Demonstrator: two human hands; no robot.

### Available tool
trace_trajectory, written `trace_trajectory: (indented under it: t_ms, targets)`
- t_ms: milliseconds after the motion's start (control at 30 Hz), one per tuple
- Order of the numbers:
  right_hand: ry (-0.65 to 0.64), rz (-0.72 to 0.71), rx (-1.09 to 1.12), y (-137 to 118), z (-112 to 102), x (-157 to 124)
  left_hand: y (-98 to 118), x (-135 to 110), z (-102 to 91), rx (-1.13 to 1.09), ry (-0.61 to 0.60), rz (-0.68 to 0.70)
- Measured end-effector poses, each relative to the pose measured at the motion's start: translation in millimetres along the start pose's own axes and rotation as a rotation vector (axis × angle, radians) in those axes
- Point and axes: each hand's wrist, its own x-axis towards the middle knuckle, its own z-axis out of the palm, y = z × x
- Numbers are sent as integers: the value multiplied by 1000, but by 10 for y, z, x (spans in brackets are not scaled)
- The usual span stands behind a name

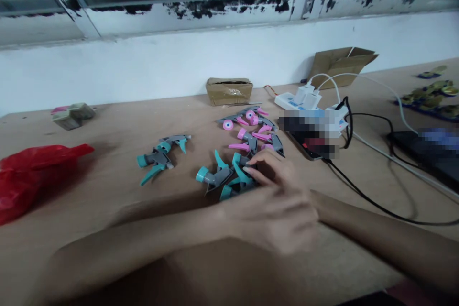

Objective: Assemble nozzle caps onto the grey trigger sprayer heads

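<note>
1. Fingers (267,154) of the right hand (283,169), head view: bent, narrowly parted, at the teal spray heads (217,178), mid-frame; I cannot tell remotely whether they grip one.
2. Left hand (274,222), lower centre: blurred, crossing in front of the right; its finger spread and hold I cannot make out.
3. Pink spray heads (242,134), above the teal: grouped by colour, I judge, to keep kinds distinct.
4. Teal pair (156,158), left of centre: set apart, reason unclear.
5. Phone (297,138), right of centre: cabled near the power strip (286,102), presumably for charging.
</note>
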Motion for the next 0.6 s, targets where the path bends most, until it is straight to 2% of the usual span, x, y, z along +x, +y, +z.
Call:
trace_trajectory:
  t_ms: [33, 67, 133, 267, 433, 600]
  targets:
    - [10, 2, -13, -8, -4, 5, 75, -71, 90, -55, -19, 160]
    - [10, -3, -25, -18, -8, 10, 135, -132, 165, -81, 13, 369]
    - [-5, -30, -53, -34, -19, 12, 206, -210, 263, -96, 54, 510]
    - [-48, -134, -100, -50, -40, -6, 214, -232, 275, -81, 75, 440]
    - [-246, -333, -167, -75, -39, -32, 238, -225, 248, -55, 61, 399]
    - [-324, -319, -271, -87, -17, -65, 270, -250, 284, -57, 82, 434]
